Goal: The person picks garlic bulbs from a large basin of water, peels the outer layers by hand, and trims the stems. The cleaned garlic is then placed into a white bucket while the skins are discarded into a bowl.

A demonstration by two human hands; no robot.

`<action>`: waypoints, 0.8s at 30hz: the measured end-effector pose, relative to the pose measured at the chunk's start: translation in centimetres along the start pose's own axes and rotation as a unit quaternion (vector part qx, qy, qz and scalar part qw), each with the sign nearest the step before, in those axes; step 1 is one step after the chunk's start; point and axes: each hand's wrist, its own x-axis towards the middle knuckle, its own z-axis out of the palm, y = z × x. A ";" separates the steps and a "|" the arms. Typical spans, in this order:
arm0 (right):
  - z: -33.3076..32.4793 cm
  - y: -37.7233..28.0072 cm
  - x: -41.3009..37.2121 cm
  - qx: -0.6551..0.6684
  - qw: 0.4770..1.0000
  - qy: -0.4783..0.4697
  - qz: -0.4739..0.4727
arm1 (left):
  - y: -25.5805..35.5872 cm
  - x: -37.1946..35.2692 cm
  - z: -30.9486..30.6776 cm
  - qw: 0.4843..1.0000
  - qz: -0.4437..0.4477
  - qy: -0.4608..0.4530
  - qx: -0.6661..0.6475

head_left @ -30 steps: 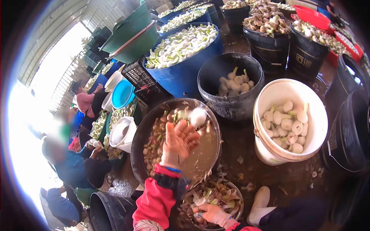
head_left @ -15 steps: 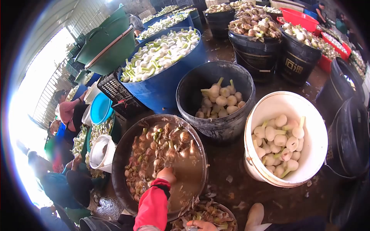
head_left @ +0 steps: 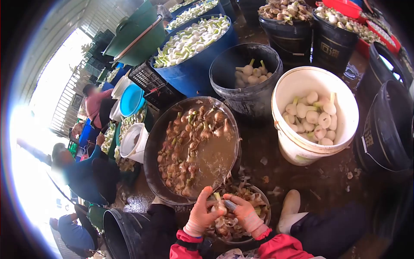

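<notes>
My left hand (head_left: 202,217) is closed around a garlic bulb (head_left: 219,206) with a short pale stem pointing up. Close beside it, my right hand (head_left: 246,214) grips a small knife (head_left: 230,204), of which only a short grey part shows; its edge is hard to make out. Both hands are over a basin of peeled skins and trimmings (head_left: 254,193). Just beyond them stands a wide dark tub (head_left: 148,172) of muddy water, with many unpeeled garlic bulbs (head_left: 181,151) floating mostly on its left side.
A white bucket (head_left: 280,125) and a black bucket (head_left: 215,88) hold peeled garlic. Behind them are a blue tub (head_left: 189,77) of trimmed garlic and black buckets (head_left: 286,41) of unpeeled bulbs. Co-workers (head_left: 92,172) sit at left. My boot (head_left: 290,207) is at right.
My left hand has come out of the muddy water with a garlic bulb and moved down to my right hand. The view has tilted downward, showing both hands together over the trimmings.
</notes>
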 end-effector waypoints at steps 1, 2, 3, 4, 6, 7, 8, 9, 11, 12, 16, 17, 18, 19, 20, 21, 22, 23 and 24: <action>0.3 -0.4 -0.6 -0.034 0.999 -0.031 0.005 | 0.7 -0.8 0.4 1.000 0.003 0.000 0.002; 0.1 0.0 -0.7 -0.034 0.999 -0.035 0.003 | 1.3 -1.6 0.7 0.989 0.016 0.016 0.147; -0.2 0.7 -0.3 -0.075 0.995 -0.051 -0.047 | 1.6 -2.2 0.8 0.956 0.028 0.032 0.289; -0.3 1.1 -0.2 -0.116 0.986 -0.066 -0.096 | 1.3 -2.7 0.5 0.956 0.031 0.035 0.291; -0.2 1.5 -0.3 -0.127 0.982 -0.079 -0.117 | -0.9 -3.6 -0.8 0.908 0.072 0.003 0.413; 0.2 1.4 -0.3 -0.190 0.971 -0.075 -0.121 | -1.2 -4.4 0.2 0.954 0.014 0.052 0.294; 0.5 1.4 -0.5 -0.252 0.957 -0.068 -0.123 | -1.2 -5.5 0.6 0.951 -0.011 0.063 0.301; 0.3 1.5 -1.1 -0.324 0.933 -0.055 -0.145 | -1.3 -6.1 0.8 0.937 0.013 0.084 0.338; 0.6 2.2 -1.6 -0.370 0.907 -0.048 -0.193 | -1.2 -7.0 1.9 0.922 0.036 0.106 0.372; 0.7 2.5 -1.7 -0.413 0.877 -0.041 -0.241 | -1.1 -7.3 2.7 0.899 0.043 0.142 0.412; 0.9 3.9 -1.5 -0.396 0.862 0.019 -0.315 | -1.2 -7.1 3.9 0.834 0.097 0.164 0.518; 0.8 3.7 -1.6 -0.364 0.878 0.013 -0.310 | -1.6 -7.0 3.5 0.824 0.119 0.146 0.534; 0.5 3.3 -1.5 -0.364 0.878 0.013 -0.309 | -2.6 -6.9 3.0 0.824 0.119 0.146 0.534; 0.2 2.5 -1.6 -0.357 0.895 -0.016 -0.266 | -2.5 -6.6 3.0 0.943 0.048 0.139 0.299; 0.1 1.8 -1.6 -0.348 0.910 -0.046 -0.221 | -2.2 -6.4 2.8 0.991 -0.027 0.123 0.042; 0.3 1.5 -1.9 -0.281 0.941 -0.054 -0.181 | -1.8 -7.0 2.2 0.974 -0.082 0.076 -0.196; 0.4 1.4 -2.1 -0.280 0.941 -0.058 -0.178 | -2.2 -6.9 1.5 0.974 -0.083 0.081 -0.194; 0.4 1.3 -2.2 -0.220 0.955 -0.097 -0.174 | -3.0 -6.7 0.8 0.926 -0.124 0.106 -0.341; 0.4 1.3 -2.2 -0.158 0.964 -0.134 -0.168 | -3.6 -6.7 0.3 0.852 -0.161 0.129 -0.481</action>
